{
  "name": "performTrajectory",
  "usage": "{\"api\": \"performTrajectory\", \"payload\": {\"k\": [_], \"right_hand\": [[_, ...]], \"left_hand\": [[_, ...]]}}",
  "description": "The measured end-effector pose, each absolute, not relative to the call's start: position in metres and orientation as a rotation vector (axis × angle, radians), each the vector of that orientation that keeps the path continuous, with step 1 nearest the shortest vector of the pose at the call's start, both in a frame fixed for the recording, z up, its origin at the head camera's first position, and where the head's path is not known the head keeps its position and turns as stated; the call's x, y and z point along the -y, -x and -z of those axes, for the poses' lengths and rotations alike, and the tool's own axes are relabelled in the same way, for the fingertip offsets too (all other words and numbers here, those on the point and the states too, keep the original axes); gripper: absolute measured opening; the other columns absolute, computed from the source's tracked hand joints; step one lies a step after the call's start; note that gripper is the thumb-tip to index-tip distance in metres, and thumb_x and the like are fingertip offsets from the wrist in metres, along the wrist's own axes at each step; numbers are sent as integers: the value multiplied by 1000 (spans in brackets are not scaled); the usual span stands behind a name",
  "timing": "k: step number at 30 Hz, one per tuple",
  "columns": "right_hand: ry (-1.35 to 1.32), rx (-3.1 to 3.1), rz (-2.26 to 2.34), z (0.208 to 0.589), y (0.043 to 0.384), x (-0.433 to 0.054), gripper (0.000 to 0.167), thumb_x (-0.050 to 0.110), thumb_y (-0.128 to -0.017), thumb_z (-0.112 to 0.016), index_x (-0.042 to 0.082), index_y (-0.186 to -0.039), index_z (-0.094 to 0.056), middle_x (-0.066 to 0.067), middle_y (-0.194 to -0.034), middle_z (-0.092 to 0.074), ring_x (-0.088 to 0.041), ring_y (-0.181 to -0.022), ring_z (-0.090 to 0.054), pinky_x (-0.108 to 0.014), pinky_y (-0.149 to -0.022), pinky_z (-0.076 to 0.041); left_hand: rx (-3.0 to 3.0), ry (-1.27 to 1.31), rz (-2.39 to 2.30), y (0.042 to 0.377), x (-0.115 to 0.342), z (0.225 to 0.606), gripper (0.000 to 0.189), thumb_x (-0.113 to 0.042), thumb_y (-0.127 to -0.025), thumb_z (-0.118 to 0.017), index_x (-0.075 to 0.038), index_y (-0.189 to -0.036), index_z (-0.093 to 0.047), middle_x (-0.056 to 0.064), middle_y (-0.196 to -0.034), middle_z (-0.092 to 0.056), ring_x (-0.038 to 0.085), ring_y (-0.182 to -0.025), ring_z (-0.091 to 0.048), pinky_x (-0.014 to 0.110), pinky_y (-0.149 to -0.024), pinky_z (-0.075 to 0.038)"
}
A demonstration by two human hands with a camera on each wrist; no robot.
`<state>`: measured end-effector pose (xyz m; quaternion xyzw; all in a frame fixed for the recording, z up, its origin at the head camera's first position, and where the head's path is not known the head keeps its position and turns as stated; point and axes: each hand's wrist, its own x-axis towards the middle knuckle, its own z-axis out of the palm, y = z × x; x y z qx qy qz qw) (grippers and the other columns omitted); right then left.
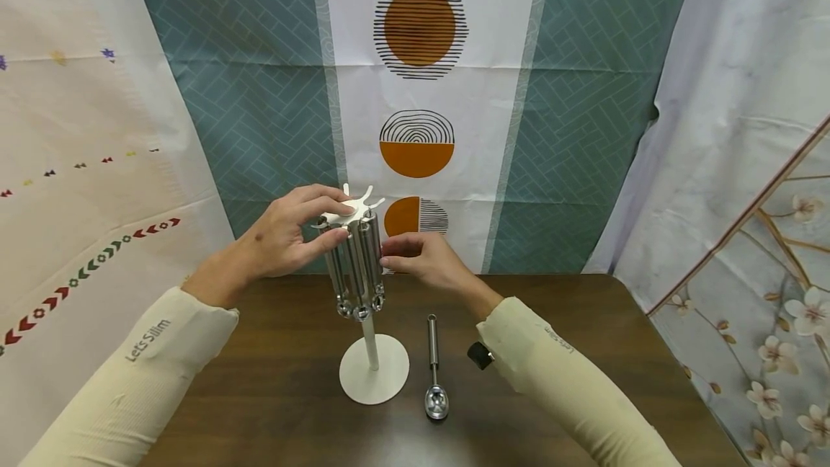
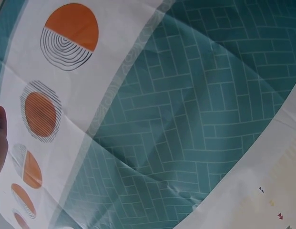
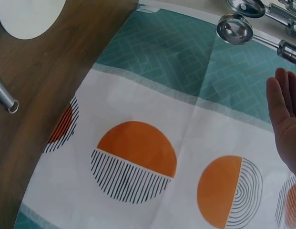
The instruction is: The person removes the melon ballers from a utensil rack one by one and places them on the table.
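Clock faces below put 12 at the far edge of the bench. From my head feed, a white rack stands upright on its round base. At least three steel utensils hang from it, handles up, rounded ends down; they overlap, so I leave the exact count uncertain. One loose scoop lies on the bench at the base's 3 o'clock, just beside it, handle to 12, bowl to 6. Left grip: at 9 o'clock of the rack's top, fingers over it and thumb at the front, holding it. Right grip: at 4 o'clock of the top, fingers extended close to the nearest hanging handle; I read it as not closed on anything, and cannot confirm contact. Left wrist feed gives me mostly patterned cloth. Progress, my judgement: the rack looks largely loaded, and what is left in sight is the loose scoop. Curved prongs toward 12 to 2 look bare, so room seems available.
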<state>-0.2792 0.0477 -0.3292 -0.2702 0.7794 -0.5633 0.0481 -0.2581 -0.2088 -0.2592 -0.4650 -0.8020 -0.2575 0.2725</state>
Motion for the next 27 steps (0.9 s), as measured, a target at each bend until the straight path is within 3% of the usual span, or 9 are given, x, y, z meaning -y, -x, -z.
{"api": "performTrajectory", "payload": {"k": [12, 20, 27], "right_hand": [[926, -2380, 1740, 331, 279, -37, 25, 4, -90, -74, -3, -113, -72, -12, -104, -74, -15, -88, -68, -27, -80, -55], [950, -2406, 1722, 331, 278, -34, 23, 2, -90, -73, -4, -112, -72, -12, -103, -73, -16, -90, -68, -27, -83, -55], [914, -2432, 1713, 329, 277, -36, 20, 6, -90, -74, -1, -109, -72, -9, -99, -73, -15, -86, -65, -26, -79, -55]], "left_hand": [[2163, 1253, 701, 258, 210, 258, 30, -32, -94, -69, -8, -113, -72, 10, -122, -66, 31, -113, -61, 55, -93, -48], [2167, 1241, 704, 258, 210, 257, 27, -23, -90, -73, -7, -112, -73, 11, -121, -67, 31, -112, -61, 56, -92, -49], [2149, 1261, 704, 259, 209, 255, 28, -27, -91, -72, -7, -111, -74, 10, -118, -68, 31, -110, -63, 55, -91, -49]]}}
